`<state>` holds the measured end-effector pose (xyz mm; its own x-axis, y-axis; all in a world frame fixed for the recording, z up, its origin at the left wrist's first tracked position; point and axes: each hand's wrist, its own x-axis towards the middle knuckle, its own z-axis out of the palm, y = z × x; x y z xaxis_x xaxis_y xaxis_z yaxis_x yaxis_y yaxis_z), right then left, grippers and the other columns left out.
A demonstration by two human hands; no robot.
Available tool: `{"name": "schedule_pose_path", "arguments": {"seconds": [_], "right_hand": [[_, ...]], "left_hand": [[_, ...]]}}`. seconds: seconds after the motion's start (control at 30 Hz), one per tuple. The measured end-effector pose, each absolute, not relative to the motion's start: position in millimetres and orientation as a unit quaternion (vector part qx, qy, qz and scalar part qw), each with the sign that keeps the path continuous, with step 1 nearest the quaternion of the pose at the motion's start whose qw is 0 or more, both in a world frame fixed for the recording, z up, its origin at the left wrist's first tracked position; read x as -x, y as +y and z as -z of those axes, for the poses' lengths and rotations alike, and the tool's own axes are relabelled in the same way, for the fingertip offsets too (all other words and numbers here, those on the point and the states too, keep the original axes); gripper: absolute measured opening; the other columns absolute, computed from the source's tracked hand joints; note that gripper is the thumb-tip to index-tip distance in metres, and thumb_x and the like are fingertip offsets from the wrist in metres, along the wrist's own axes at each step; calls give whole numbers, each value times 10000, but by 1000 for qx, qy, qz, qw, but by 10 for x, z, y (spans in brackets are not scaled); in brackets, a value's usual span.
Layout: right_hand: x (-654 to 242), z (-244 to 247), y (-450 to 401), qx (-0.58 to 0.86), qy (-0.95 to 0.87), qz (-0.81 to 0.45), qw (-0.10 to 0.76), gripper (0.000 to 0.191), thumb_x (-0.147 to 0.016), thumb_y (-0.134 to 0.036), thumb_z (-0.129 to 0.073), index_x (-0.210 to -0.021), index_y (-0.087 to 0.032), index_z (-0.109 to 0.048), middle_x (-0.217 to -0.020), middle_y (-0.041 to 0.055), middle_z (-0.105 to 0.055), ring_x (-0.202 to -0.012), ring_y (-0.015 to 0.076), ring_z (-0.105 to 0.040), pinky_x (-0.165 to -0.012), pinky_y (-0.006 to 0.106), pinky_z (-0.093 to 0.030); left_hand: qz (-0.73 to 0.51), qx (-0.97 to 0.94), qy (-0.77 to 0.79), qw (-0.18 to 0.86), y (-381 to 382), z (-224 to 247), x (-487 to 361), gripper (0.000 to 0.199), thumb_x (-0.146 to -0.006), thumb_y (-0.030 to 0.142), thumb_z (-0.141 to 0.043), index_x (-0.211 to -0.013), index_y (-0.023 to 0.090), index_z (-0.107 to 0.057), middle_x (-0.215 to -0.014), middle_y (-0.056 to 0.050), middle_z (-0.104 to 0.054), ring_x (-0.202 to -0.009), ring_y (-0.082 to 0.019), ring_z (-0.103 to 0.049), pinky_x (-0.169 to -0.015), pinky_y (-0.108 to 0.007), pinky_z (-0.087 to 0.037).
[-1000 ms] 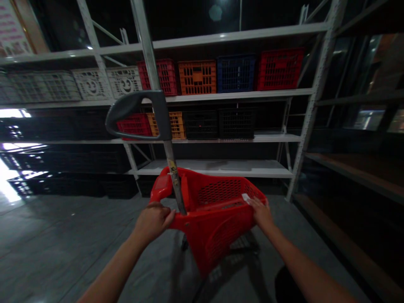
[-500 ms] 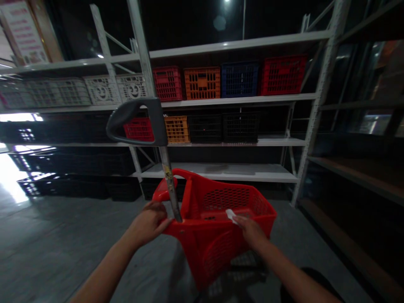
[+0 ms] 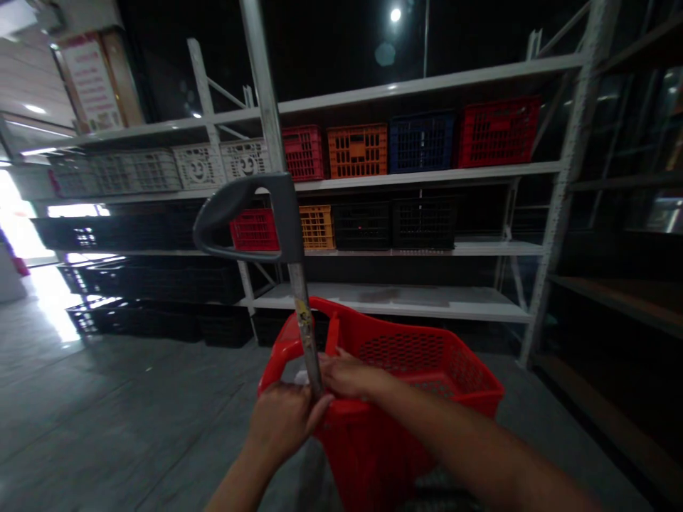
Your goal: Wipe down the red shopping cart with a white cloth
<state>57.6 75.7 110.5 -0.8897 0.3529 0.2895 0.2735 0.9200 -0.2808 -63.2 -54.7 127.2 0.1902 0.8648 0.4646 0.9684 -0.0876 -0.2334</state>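
A red plastic shopping cart [image 3: 453, 341] with perforated sides stands in front of me. From its handle end rises a metal pole [image 3: 302, 299] that carries a grey plastic loop grip [image 3: 291, 220]. My left hand [image 3: 282, 419] is closed around the cart's red handle, left of the pole's foot. Reaching across, my right hand [image 3: 346, 375] is at the lower pole, above the cart's edge. A crumpled white wipe [image 3: 302, 376] shows just left of the pole, by the right hand's partly hidden fingers.
Behind the cart stands a light metal rack [image 3: 416, 304] with several coloured crates, among them an orange crate [image 3: 357, 151] and a blue crate [image 3: 421, 142]. Dark crates [image 3: 208, 284] are stacked at left. Another dark shelf [image 3: 613, 291] runs along the right. Grey floor [image 3: 107, 419] lies at left.
My right hand has moved left with the white wipe, from the cart's near side rim to the foot of the pole. My left hand stays on the handle. The view has shifted slightly left.
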Motion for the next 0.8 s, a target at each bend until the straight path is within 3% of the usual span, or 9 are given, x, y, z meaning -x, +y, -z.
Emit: {"name": "schedule_pose_path", "arguments": {"seconds": [0.1,0.3,0.47,0.6,0.7,0.8], "right_hand": [[-410,-1024,1140,216,-963,-84,137,338,-935,-269,-309,-1208,-261,-507,-1282,14,-513,-1252,215,-360,-1048,480,-183],[-323,-1134,1481,333,-928,-36,162,328,-917,-248,-328,-1144,-231,-565,-1321,50,-464,-1277,261,-287,-1012,511,-200],[-567,-1101,1190,359,-905,-11,229,256,-860,-322,-460,-950,-210,-672,-1073,76,-590,-1054,212,-466,-878,328,-358],[-724,-1042,936,316,-914,-80,241,174,-787,-294,-578,-884,-217,-700,-911,37,-630,-849,156,-547,-738,234,-398],[-693,-1031,903,248,-933,-133,225,192,-779,-210,-574,-931,-212,-691,-870,18,-658,-786,132,-577,-690,205,-404],[-553,-1106,1137,288,-924,-139,207,177,-754,-127,-579,-866,-184,-704,-848,21,-671,-796,144,-595,-704,214,-415]], "left_hand": [[121,735,-607,278,-541,-1251,636,507,-851,504,-317,-587,183,-608,-567,-54,-647,-557,-189,-603,-590,-311,-400],[137,723,-600,313,-451,-1240,628,497,-847,493,-347,-542,189,-595,-525,-45,-630,-517,-186,-590,-569,-313,-383],[149,722,-594,322,-404,-1217,662,490,-838,493,-368,-523,186,-586,-503,-41,-618,-500,-184,-583,-566,-316,-384],[161,731,-583,316,-409,-1190,672,463,-838,472,-383,-534,188,-587,-505,-31,-618,-494,-175,-578,-581,-321,-396],[168,732,-579,317,-432,-1184,666,440,-834,461,-398,-544,192,-591,-499,-27,-612,-488,-171,-572,-580,-322,-394],[168,735,-574,318,-478,-1188,646,437,-828,461,-407,-527,198,-583,-488,-24,-601,-475,-166,-560,-564,-320,-386]]}}
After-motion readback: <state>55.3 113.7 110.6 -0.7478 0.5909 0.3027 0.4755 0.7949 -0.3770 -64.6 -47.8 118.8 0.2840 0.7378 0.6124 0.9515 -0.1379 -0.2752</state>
